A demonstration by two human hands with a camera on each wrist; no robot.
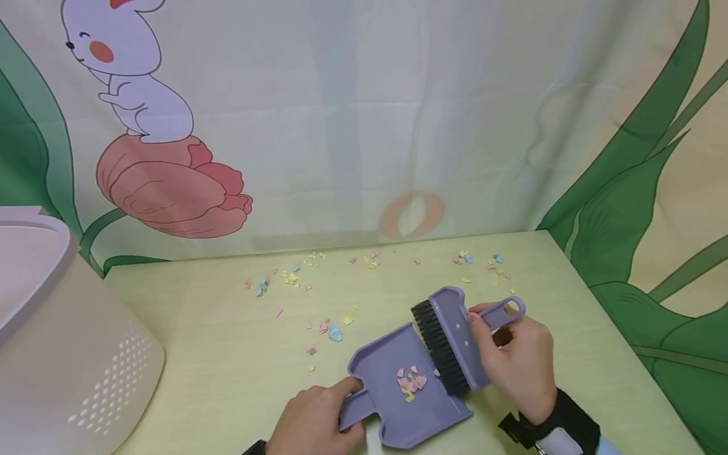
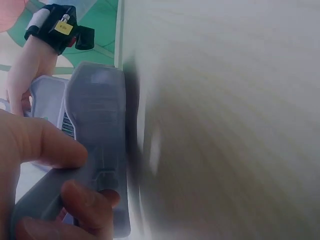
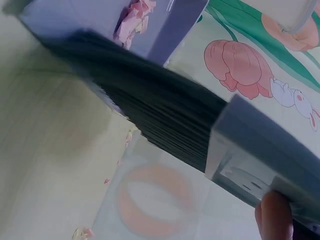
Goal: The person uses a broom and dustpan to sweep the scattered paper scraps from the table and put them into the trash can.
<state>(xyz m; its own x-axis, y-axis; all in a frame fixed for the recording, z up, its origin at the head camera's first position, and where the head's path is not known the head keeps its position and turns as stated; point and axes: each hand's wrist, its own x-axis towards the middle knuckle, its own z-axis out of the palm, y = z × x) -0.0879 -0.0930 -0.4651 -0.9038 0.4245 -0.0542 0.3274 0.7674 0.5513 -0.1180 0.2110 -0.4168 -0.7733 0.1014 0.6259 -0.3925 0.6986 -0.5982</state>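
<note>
My left hand (image 1: 318, 417) grips the short handle of a purple dustpan (image 1: 392, 360) low on the table. Pink and yellow paper scraps (image 1: 412, 383) lie in a small heap inside the pan. A purple hand brush (image 1: 457, 341) with black bristles is held by its looped handle in my right hand (image 1: 514, 360). The bristles (image 1: 439, 347) lie along the pan's open right edge, overlapping it in the head view. Up close in the right wrist view, the bristles (image 3: 150, 95) cross the mouth of the dustpan (image 3: 170, 25). In the left wrist view, the pan's underside (image 2: 97, 110) faces the camera.
More paper scraps (image 1: 290, 277) in pink, yellow and blue are scattered over the pale table (image 1: 216, 354), mostly towards its back edge. A white perforated bin (image 1: 68, 354) stands at the left. Behind the table hangs a printed curtain (image 1: 341, 126).
</note>
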